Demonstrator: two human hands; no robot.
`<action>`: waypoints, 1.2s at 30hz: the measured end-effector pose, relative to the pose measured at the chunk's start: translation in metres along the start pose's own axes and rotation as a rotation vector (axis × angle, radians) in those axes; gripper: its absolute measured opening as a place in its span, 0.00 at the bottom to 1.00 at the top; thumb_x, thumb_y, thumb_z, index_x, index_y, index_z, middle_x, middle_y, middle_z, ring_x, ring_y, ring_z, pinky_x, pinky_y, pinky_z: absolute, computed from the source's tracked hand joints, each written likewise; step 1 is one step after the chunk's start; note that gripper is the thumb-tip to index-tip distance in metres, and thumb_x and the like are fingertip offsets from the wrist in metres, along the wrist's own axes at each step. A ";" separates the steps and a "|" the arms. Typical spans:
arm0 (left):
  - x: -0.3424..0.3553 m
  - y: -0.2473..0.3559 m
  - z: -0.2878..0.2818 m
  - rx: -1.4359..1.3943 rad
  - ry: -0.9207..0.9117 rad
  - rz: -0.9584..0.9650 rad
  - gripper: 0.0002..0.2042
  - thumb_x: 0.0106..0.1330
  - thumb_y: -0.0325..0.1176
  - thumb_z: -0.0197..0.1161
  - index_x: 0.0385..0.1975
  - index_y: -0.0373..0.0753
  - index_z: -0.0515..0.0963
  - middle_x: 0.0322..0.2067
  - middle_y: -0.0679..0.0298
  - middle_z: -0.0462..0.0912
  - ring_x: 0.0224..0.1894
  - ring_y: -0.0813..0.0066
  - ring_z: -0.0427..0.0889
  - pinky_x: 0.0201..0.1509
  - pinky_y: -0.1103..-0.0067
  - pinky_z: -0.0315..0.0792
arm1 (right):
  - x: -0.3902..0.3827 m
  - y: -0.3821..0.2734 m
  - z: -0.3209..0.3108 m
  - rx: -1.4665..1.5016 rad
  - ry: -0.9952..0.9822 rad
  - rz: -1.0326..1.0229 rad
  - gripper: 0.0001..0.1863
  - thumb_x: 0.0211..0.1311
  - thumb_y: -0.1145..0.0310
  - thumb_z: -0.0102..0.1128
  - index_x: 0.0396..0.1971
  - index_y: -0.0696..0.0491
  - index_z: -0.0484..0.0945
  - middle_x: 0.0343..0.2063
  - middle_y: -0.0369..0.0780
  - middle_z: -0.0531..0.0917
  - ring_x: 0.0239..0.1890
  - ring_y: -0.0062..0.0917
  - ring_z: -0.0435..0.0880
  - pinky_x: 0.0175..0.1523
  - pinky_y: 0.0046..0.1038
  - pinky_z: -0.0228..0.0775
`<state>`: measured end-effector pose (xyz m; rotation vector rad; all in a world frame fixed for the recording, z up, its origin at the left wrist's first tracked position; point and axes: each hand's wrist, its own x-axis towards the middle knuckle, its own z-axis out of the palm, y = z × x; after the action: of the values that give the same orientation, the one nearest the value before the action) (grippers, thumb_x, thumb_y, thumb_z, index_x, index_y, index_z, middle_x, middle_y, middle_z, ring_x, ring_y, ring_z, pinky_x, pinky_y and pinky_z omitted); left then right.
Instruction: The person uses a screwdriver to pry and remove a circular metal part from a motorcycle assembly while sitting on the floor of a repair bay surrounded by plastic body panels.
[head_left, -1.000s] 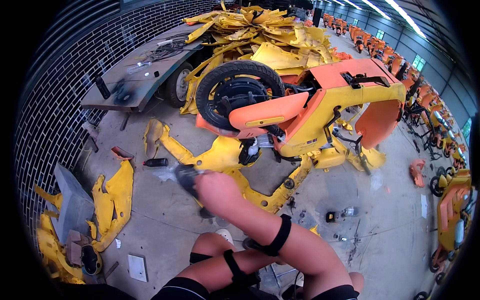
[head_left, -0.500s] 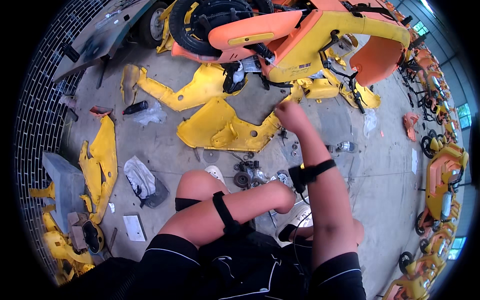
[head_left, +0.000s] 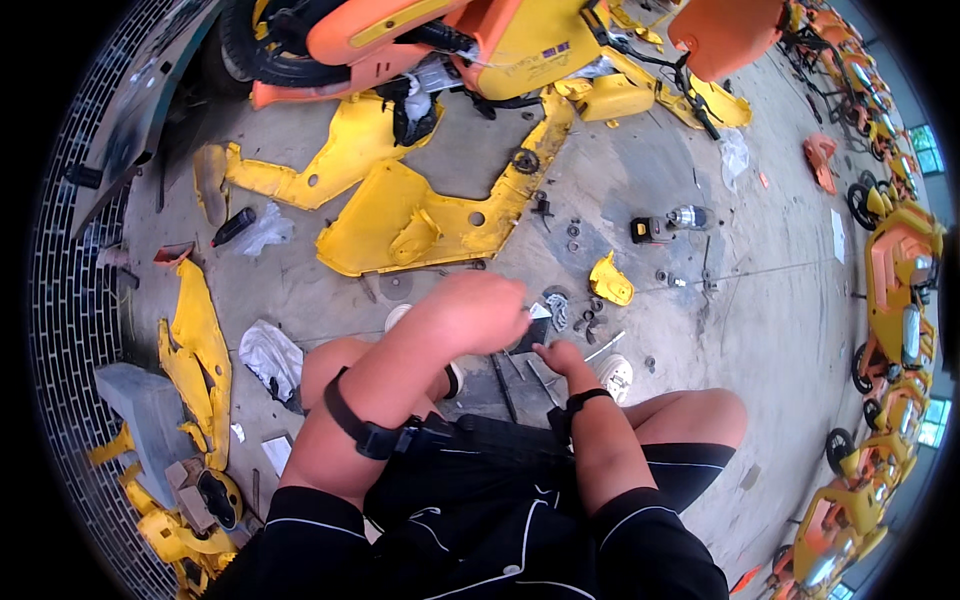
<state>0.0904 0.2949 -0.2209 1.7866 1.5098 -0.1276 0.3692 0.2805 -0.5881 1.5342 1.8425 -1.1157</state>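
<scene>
The dark piece (head_left: 530, 336) shows between the left grip (head_left: 488, 308) and the right grip (head_left: 566, 358), though whether either is closed on it I cannot tell, so handling it well likely means steering clear of the black rod (head_left: 503, 388) just bodyward of both.

The grey floor (head_left: 770, 320) under me carries a large yellow panel (head_left: 375, 225), a small yellow cover (head_left: 612, 281) and a cordless tool (head_left: 650, 230); between my feet (head_left: 616, 380) lies a dark rod (head_left: 503, 388). Toward the floor's left edge I see a dark bottle (head_left: 233, 227) by crumpled plastic (head_left: 268, 232); along its right edge, scooters (head_left: 905, 265).
</scene>
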 end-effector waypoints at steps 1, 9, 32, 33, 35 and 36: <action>0.002 -0.005 0.000 -0.023 0.059 -0.009 0.17 0.69 0.45 0.58 0.40 0.36 0.81 0.36 0.50 0.86 0.42 0.49 0.84 0.46 0.59 0.77 | -0.002 -0.006 0.000 0.060 0.070 -0.021 0.30 0.62 0.42 0.61 0.39 0.60 0.85 0.44 0.54 0.85 0.50 0.51 0.83 0.56 0.45 0.74; 0.019 -0.006 -0.008 -0.055 0.097 -0.052 0.16 0.70 0.45 0.58 0.43 0.37 0.80 0.36 0.51 0.86 0.42 0.49 0.84 0.46 0.59 0.76 | 0.011 -0.017 -0.013 0.185 0.303 -0.024 0.21 0.63 0.50 0.63 0.37 0.56 0.82 0.36 0.53 0.86 0.43 0.51 0.85 0.49 0.47 0.76; 0.038 -0.002 0.000 -0.028 0.183 -0.075 0.20 0.69 0.47 0.59 0.50 0.37 0.79 0.37 0.52 0.86 0.43 0.49 0.84 0.47 0.61 0.76 | 0.003 0.015 -0.007 0.271 0.331 0.002 0.18 0.65 0.60 0.52 0.38 0.57 0.84 0.42 0.55 0.85 0.48 0.52 0.83 0.55 0.46 0.74; 0.039 -0.001 -0.004 -0.029 0.237 -0.141 0.20 0.69 0.46 0.58 0.49 0.36 0.79 0.38 0.50 0.86 0.43 0.49 0.84 0.48 0.60 0.76 | 0.004 0.015 -0.007 0.253 0.330 0.002 0.17 0.64 0.60 0.52 0.38 0.57 0.84 0.42 0.55 0.85 0.48 0.51 0.83 0.55 0.45 0.74; 0.037 0.004 -0.014 -0.029 0.349 -0.273 0.20 0.69 0.45 0.57 0.48 0.34 0.78 0.39 0.48 0.86 0.43 0.47 0.85 0.49 0.57 0.77 | 0.007 0.015 -0.005 0.215 0.329 0.001 0.16 0.63 0.62 0.53 0.39 0.57 0.84 0.41 0.54 0.86 0.48 0.50 0.84 0.56 0.44 0.74; 0.037 0.004 -0.015 -0.031 0.385 -0.274 0.20 0.69 0.45 0.56 0.50 0.34 0.78 0.39 0.47 0.86 0.43 0.47 0.85 0.48 0.56 0.77 | 0.007 0.018 -0.002 0.255 0.344 -0.011 0.16 0.63 0.61 0.54 0.39 0.57 0.84 0.41 0.54 0.86 0.48 0.50 0.84 0.56 0.45 0.75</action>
<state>0.0988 0.3335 -0.2276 1.6334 2.0156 0.1115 0.3848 0.2869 -0.5971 1.9673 1.9868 -1.1884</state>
